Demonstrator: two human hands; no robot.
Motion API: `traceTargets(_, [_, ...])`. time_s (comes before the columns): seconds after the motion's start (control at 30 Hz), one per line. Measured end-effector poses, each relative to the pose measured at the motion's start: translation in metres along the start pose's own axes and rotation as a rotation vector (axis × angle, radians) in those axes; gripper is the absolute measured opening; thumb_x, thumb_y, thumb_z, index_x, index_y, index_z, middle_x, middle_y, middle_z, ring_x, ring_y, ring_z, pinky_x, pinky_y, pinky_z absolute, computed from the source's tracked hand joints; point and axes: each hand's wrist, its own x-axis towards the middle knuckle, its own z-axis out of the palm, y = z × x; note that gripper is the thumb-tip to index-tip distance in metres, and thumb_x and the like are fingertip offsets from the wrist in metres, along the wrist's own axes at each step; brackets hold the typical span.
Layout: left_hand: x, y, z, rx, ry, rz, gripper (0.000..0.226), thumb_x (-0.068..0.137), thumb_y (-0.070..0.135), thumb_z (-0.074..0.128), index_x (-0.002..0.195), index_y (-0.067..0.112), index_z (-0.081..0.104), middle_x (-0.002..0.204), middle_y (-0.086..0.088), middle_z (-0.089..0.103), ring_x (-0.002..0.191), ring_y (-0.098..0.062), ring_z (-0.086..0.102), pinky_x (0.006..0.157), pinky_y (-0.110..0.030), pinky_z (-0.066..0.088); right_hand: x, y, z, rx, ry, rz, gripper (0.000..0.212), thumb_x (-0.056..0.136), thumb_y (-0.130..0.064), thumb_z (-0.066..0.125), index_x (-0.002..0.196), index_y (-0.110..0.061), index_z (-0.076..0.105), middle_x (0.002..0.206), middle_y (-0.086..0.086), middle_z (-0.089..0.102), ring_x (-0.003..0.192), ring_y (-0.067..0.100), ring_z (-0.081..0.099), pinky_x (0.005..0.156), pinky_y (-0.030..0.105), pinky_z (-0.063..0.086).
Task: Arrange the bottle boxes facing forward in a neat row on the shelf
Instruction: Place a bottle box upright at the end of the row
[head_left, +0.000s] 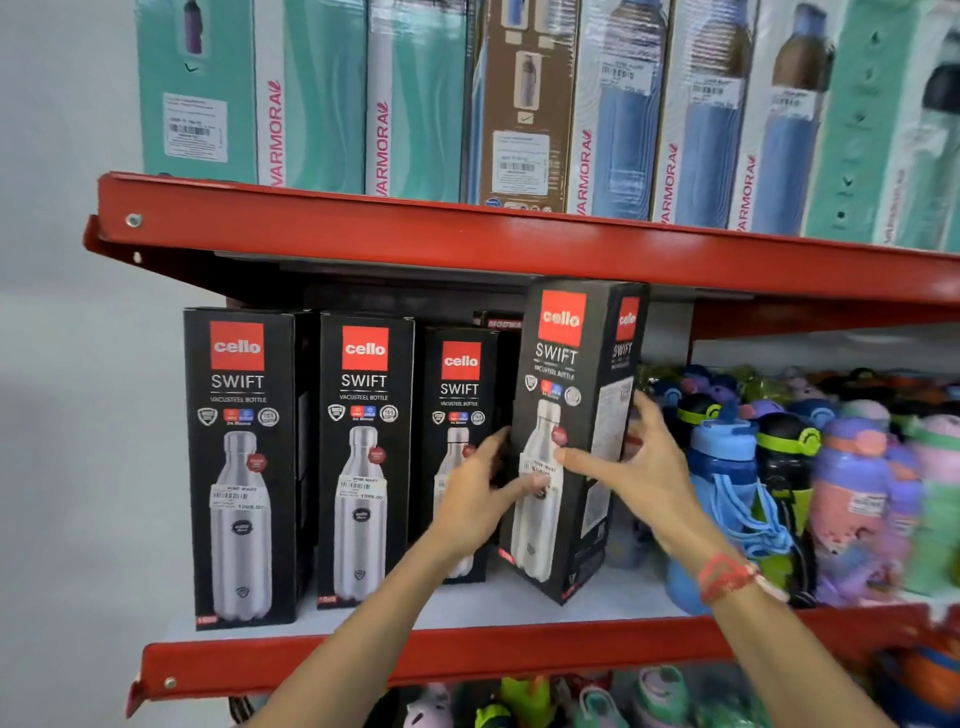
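Observation:
Several black bottle boxes with a red logo stand on the middle shelf (467, 657). The left box (241, 467), the second box (363, 462) and a third box (457, 395), set further back, face forward. A fourth box (571, 364) is tilted, turned slightly, and nearer the front edge. My left hand (478, 493) presses its left edge and front. My right hand (628, 467) grips its right side, thumb across the front.
Colourful kids' bottles (779, 483) crowd the shelf right of the boxes. Tall teal and blue boxes (415, 104) fill the upper shelf above the red beam (467, 234). More bottles sit on the shelf below. A white wall lies to the left.

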Motion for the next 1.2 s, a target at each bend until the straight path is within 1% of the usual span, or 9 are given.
traceTargets(0.1, [-0.002, 0.010, 0.003, -0.027, -0.108, 0.023, 0.068, 0.079, 0.013, 0.075, 0.138, 0.020, 0.042, 0.114, 0.016, 0.063, 0.108, 0.000, 0.060, 0.101, -0.027, 0.049, 0.000, 0.002, -0.018, 0.105, -0.192, -0.006, 0.079, 0.054, -0.024, 0.091, 0.117, -0.048, 0.050, 0.115, -0.018, 0.069, 0.103, 0.003, 0.066, 0.088, 0.026, 0.053])
traceTargets(0.2, [-0.004, 0.008, 0.013, 0.017, -0.042, 0.044, 0.074, 0.074, 0.017, 0.078, 0.138, 0.022, 0.041, 0.121, 0.009, 0.065, 0.115, -0.008, 0.060, 0.103, -0.038, 0.048, 0.006, 0.009, -0.025, 0.152, -0.354, 0.025, 0.084, 0.063, -0.013, 0.085, 0.131, -0.042, 0.045, 0.120, -0.018, 0.066, 0.105, -0.004, 0.064, 0.079, 0.016, 0.053])
traceTargets(0.33, [0.003, -0.001, 0.027, 0.126, 0.098, 0.036, 0.085, 0.069, 0.024, 0.080, 0.141, 0.026, 0.036, 0.123, 0.002, 0.067, 0.115, -0.016, 0.061, 0.101, -0.041, 0.049, 0.026, 0.019, -0.027, 0.093, -0.509, 0.105, 0.093, 0.072, -0.010, 0.082, 0.144, -0.039, 0.032, 0.132, -0.008, 0.059, 0.119, 0.009, 0.059, 0.076, 0.033, 0.059])
traceTargets(0.47, [0.018, -0.004, 0.041, 0.221, 0.195, -0.031, 0.091, 0.074, 0.019, 0.079, 0.148, 0.022, 0.025, 0.118, -0.008, 0.068, 0.110, -0.023, 0.062, 0.091, -0.030, 0.047, 0.047, 0.032, -0.020, 0.022, -0.538, 0.126, 0.086, 0.081, -0.008, 0.074, 0.147, -0.038, 0.026, 0.136, -0.004, 0.055, 0.114, 0.014, 0.062, 0.085, 0.045, 0.057])
traceTargets(0.73, [0.033, -0.025, 0.053, 0.299, 0.275, -0.163, 0.082, 0.086, 0.013, 0.067, 0.151, 0.015, 0.017, 0.123, -0.012, 0.065, 0.106, -0.026, 0.064, 0.081, -0.024, 0.044, 0.062, 0.062, 0.011, 0.049, -0.532, 0.187, 0.088, 0.086, -0.006, 0.067, 0.151, -0.036, 0.016, 0.140, 0.004, 0.053, 0.106, 0.008, 0.059, 0.067, 0.026, 0.050])
traceTargets(0.83, [0.033, -0.033, 0.055, 0.381, 0.296, -0.158, 0.080, 0.088, 0.011, 0.064, 0.151, 0.014, 0.014, 0.115, -0.014, 0.068, 0.102, -0.027, 0.066, 0.083, -0.028, 0.048, 0.063, 0.077, 0.017, 0.053, -0.502, 0.211, 0.087, 0.086, -0.011, 0.069, 0.151, -0.037, 0.016, 0.141, 0.003, 0.052, 0.123, 0.020, 0.053, 0.078, 0.034, 0.050])
traceTargets(1.0, [0.032, -0.038, 0.057, 0.411, 0.289, -0.164, 0.079, 0.090, 0.008, 0.059, 0.151, 0.015, 0.011, 0.110, -0.018, 0.069, 0.099, -0.031, 0.066, 0.087, -0.038, 0.052, 0.060, 0.080, 0.021, -0.015, -0.435, 0.176, 0.085, 0.087, -0.007, 0.067, 0.151, -0.034, 0.018, 0.138, 0.002, 0.055, 0.123, 0.020, 0.054, 0.076, 0.026, 0.051])
traceTargets(1.1, [0.020, -0.033, 0.047, 0.391, 0.282, -0.137, 0.069, 0.093, 0.011, 0.056, 0.150, 0.013, 0.019, 0.116, -0.019, 0.067, 0.103, -0.032, 0.065, 0.089, -0.038, 0.052, 0.050, 0.068, 0.030, -0.276, -0.230, 0.050, 0.095, 0.082, -0.010, 0.073, 0.152, -0.026, 0.011, 0.141, 0.006, 0.051, 0.127, 0.024, 0.052, 0.101, 0.042, 0.047])
traceTargets(1.2, [-0.008, -0.026, 0.017, 0.274, 0.320, 0.002, 0.050, 0.093, 0.022, 0.058, 0.140, 0.015, 0.043, 0.114, -0.006, 0.072, 0.099, -0.018, 0.069, 0.090, -0.034, 0.053, 0.029, 0.038, 0.047, -0.514, 0.036, -0.009, 0.097, 0.080, -0.015, 0.072, 0.153, -0.018, 0.008, 0.143, 0.017, 0.037, 0.129, 0.033, 0.041, 0.107, 0.046, 0.038])
